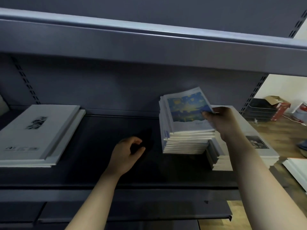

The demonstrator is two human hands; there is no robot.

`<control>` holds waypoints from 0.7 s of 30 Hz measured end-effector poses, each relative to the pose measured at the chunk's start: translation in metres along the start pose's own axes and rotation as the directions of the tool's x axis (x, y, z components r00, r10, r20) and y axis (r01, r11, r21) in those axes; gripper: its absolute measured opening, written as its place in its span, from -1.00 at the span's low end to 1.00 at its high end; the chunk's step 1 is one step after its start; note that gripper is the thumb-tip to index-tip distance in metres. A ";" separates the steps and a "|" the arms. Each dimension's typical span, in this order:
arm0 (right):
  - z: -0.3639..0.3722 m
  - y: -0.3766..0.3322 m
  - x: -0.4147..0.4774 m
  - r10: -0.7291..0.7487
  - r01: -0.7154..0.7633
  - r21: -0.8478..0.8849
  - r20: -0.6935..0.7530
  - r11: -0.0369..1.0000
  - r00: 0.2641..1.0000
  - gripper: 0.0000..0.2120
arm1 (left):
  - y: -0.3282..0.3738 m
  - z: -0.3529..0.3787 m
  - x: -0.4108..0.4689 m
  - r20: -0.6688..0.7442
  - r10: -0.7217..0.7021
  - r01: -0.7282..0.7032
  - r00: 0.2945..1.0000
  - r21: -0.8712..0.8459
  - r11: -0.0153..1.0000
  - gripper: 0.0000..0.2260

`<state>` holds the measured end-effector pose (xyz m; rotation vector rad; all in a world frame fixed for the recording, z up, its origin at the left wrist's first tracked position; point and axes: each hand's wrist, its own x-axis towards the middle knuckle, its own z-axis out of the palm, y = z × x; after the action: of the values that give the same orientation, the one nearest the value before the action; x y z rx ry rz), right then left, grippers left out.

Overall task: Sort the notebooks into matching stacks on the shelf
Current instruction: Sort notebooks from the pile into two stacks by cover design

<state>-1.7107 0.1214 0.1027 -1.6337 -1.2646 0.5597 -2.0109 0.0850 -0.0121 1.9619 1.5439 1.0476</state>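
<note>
My right hand [221, 122] pinched the top notebook [186, 108] (to lift it off) at the shelf's [116, 185] right end. My left hand [127, 151] hung loose, empty.

Right hand [221, 121] pinching blue notebook [187, 108], dark shelf [93, 138]

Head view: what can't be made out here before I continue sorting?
All in the head view:
- Cover print on left grey stack: blurred.
- Right grey stack: cover mostly hidden by blue stack and right forearm.
- Top blue notebook, right corner: under the right hand pinching it.
</note>
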 end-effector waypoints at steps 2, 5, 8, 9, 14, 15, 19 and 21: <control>0.005 0.000 0.003 -0.019 0.018 -0.079 -0.005 0.997 1.000 -0.83 | 0.000 0.000 -0.001 -0.003 -0.002 0.002 1.000 0.007 1.000 -0.77; 0.011 0.000 0.005 -0.061 0.053 -0.218 -0.030 0.974 0.998 -0.77 | 0.001 0.000 -0.001 -0.001 -0.002 0.002 1.000 0.022 1.000 -0.74; 0.016 -0.003 0.004 -0.087 0.055 -0.364 -0.072 0.930 0.994 -0.74 | 0.002 -0.002 -0.003 0.014 -0.014 0.014 1.000 0.007 1.000 -0.70; 0.019 -0.004 0.004 -0.088 0.048 -0.396 -0.084 0.917 0.993 -0.71 | 0.002 -0.002 -0.003 0.019 -0.017 0.017 1.000 0.004 1.000 -0.69; 0.024 -0.001 0.004 -0.081 0.024 -0.559 -0.077 0.829 0.994 -0.58 | 0.007 -0.004 -0.007 0.043 0.016 -0.018 0.999 0.065 0.998 -0.68; 0.023 -0.002 0.003 -0.086 0.022 -0.586 -0.082 0.810 0.993 -0.55 | 0.008 -0.004 -0.008 0.053 0.041 -0.047 0.998 0.107 0.993 -0.68; 0.021 -0.010 -0.009 -0.130 0.003 -0.570 -0.183 0.822 0.975 -0.51 | 0.010 -0.012 -0.012 0.094 0.076 -0.090 0.993 0.154 0.984 -0.69; 0.025 -0.018 -0.015 -0.135 0.030 -0.581 -0.139 0.813 0.981 -0.61 | 0.007 -0.024 -0.014 0.069 0.081 -0.092 0.994 0.175 0.980 -0.70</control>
<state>-1.7448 0.1176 0.1044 -2.0559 -1.4494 -0.0488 -2.0267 0.0668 0.0039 2.1782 1.5798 0.8996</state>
